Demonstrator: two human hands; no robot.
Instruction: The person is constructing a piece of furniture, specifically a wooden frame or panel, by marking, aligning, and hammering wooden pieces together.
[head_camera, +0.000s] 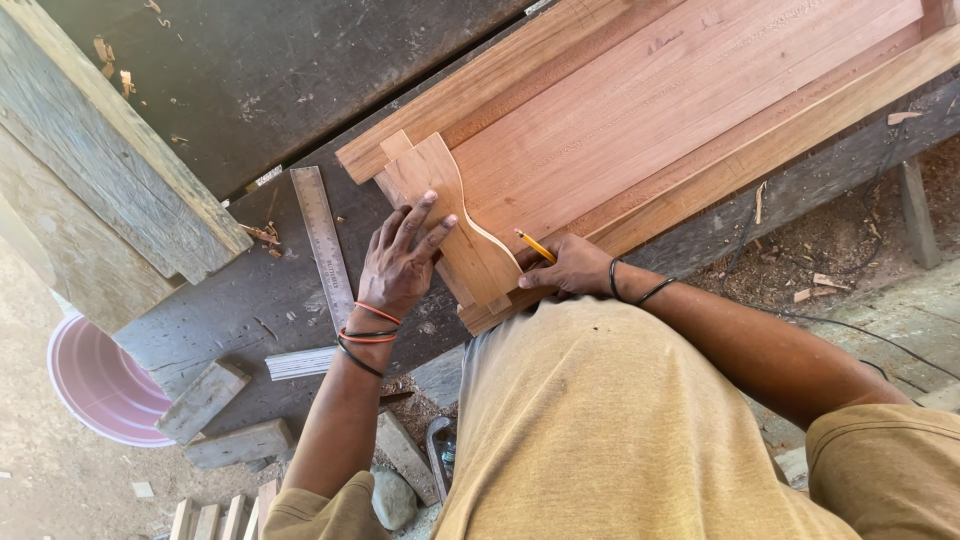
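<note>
My left hand (403, 255) lies flat, fingers spread, on a curved wooden template (455, 215) that rests on the end of a reddish wooden panel (650, 110). My right hand (568, 270) grips a yellow pencil (535, 245), its tip against the template's wavy right edge. A pale line runs along that curve on the panel. Bands circle both wrists.
A steel carpenter's square (322, 240) lies on the dark workbench (270, 300) left of my hand. A weathered plank (100, 140) leans at the left. A pink bucket (95, 385), wood offcuts (205, 400) and a cable (860, 325) are on the ground below.
</note>
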